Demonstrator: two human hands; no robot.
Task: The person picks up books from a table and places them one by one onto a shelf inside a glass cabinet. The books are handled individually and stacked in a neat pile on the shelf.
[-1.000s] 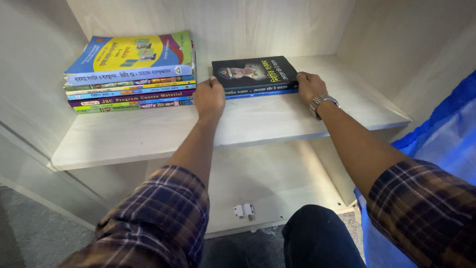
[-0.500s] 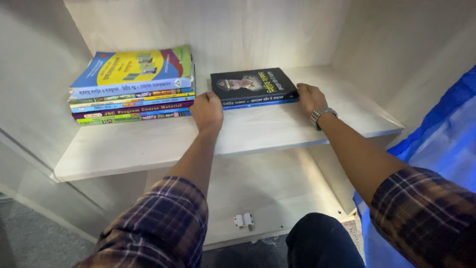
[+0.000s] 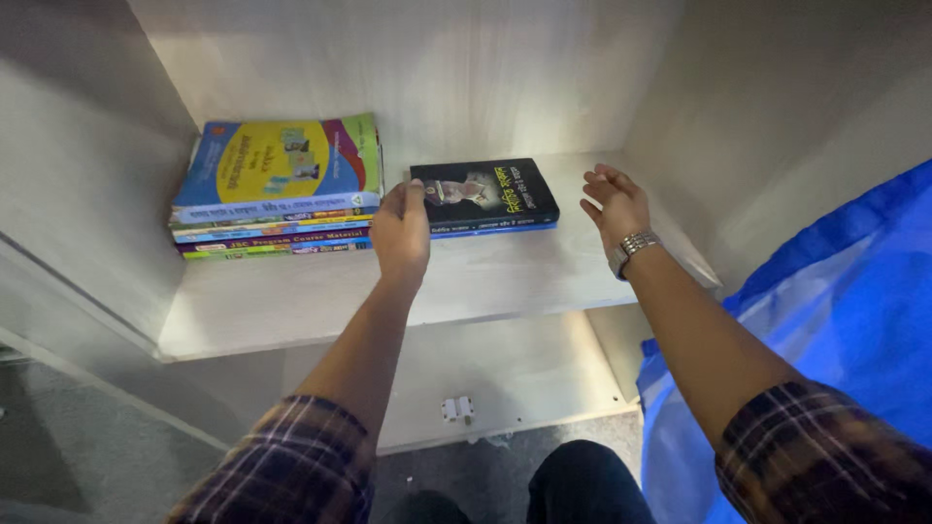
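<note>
A black book (image 3: 490, 192) lies flat on a second, blue-edged book on the pale wooden shelf (image 3: 505, 281). My left hand (image 3: 401, 233) rests at the black book's left front corner, fingers on its edge. My right hand (image 3: 615, 202), with a metal watch on the wrist, hovers just right of the books, fingers spread, touching nothing. To the left stands a stack of several colourful books (image 3: 277, 189) with a blue and yellow cover on top.
The shelf sits inside a pale cupboard with side walls and a back panel (image 3: 417, 68). A lower board carries a small white catch (image 3: 457, 409). Blue fabric (image 3: 845, 320) hangs at the right. My knee (image 3: 582, 485) shows below.
My right hand has come off the right end of the black book and now hovers open beside it. The left hand stays at the book's left corner.
</note>
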